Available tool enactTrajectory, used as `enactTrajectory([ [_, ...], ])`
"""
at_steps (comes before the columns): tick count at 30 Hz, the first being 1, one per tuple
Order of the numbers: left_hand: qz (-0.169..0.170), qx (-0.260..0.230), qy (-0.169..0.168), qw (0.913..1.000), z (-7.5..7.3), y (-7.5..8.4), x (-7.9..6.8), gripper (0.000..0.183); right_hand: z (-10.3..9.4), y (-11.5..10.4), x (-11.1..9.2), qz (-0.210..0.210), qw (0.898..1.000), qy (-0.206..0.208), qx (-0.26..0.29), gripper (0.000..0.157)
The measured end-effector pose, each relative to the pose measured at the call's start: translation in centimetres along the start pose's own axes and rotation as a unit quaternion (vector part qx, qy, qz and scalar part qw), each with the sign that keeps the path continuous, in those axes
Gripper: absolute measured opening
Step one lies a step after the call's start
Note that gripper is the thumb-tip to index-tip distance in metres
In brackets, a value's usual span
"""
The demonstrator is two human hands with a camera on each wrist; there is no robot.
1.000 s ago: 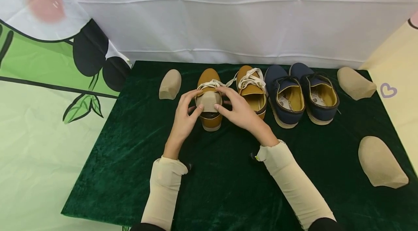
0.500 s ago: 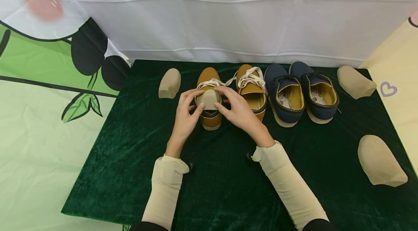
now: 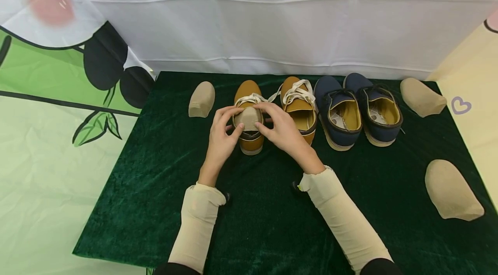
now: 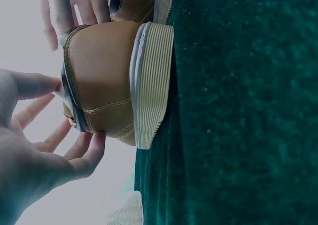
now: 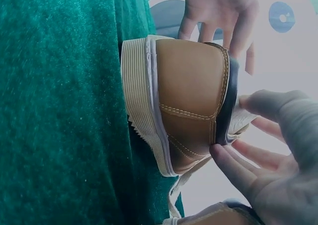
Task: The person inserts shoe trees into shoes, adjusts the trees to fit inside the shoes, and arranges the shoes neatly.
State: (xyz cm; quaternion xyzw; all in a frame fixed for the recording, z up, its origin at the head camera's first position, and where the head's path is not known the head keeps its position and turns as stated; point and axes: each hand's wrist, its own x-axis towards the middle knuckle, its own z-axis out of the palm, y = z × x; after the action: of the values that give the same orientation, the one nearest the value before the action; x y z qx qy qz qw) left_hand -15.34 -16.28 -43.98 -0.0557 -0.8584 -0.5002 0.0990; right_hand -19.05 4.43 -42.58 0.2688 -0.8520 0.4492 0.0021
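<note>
A tan lace-up shoe [image 3: 247, 88] with white laces stands at the back of the green cloth, heel toward me. In its opening sits a beige shoe insert [image 3: 249, 120], blunt end facing me. My left hand [image 3: 221, 139] holds the insert from the left, thumb on its near end and fingers along the shoe's side. From the right, my right hand [image 3: 283, 130] grips it the same way. Both wrist views show the shoe's tan heel [image 4: 99, 66] and ribbed sole, with thumbs at the collar. The insert's front part is hidden inside the shoe.
The second tan shoe [image 3: 292, 89] stands to the right, laces loose, beside two navy shoes [image 3: 337, 108]. One beige insert [image 3: 202, 98] lies at left, another [image 3: 423, 97] at back right, a third [image 3: 451, 190] at front right. A white curtain [image 3: 272, 28] hangs behind.
My right wrist and forearm have shifted slightly left. Both hands stay on the insert in the tan shoe, and the other shoes and inserts stand as before.
</note>
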Motion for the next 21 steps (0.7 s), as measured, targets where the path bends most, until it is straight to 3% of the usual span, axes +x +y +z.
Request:
enactTrajectory([
  [10,-0.013,0.015,-0.013,0.9997,-0.3,0.4,0.5,0.041,-0.2,-0.3,0.6,0.029,0.999,-0.006,-0.017,0.066],
  [21,-0.024,0.05,-0.015,0.9983,-0.1,0.6,1.1,0.048,0.2,-0.9,1.0,0.043,0.998,0.003,-0.048,0.065],
])
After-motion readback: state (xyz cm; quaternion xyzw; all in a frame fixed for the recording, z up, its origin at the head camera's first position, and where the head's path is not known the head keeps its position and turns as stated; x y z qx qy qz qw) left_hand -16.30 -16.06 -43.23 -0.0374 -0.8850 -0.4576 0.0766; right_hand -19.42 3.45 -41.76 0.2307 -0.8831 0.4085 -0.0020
